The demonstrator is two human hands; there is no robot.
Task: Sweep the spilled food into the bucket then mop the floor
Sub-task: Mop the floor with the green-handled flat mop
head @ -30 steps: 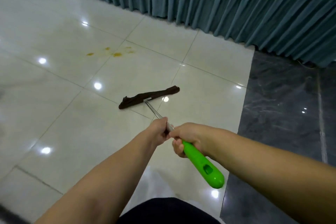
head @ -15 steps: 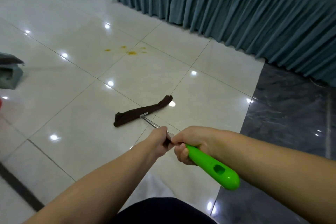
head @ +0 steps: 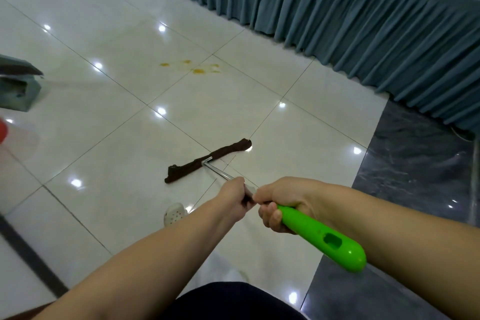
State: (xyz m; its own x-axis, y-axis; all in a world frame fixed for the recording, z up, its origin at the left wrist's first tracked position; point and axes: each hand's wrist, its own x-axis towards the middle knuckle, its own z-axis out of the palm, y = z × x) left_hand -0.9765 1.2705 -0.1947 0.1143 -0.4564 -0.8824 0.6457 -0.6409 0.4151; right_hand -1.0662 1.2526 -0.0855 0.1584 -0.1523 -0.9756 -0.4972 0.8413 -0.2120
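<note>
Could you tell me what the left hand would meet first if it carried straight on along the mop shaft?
Probably the brown mop head on the floor; the left hand grips the metal shaft leading there, though depth is uncertain.

A banquet or dining hall is showing here. Long pleated teal skirting (head: 350,23) is hanging to the floor along a counter running well beyond the fingers, to their far right. Glossy cream floor tiles (head: 109,143) are reflecting rows of ceiling lights, and a dark marble border strip (head: 405,189) is running to the right of the fingers. A chair (head: 18,86) covered in matching teal fabric is standing far off to their left.
</note>
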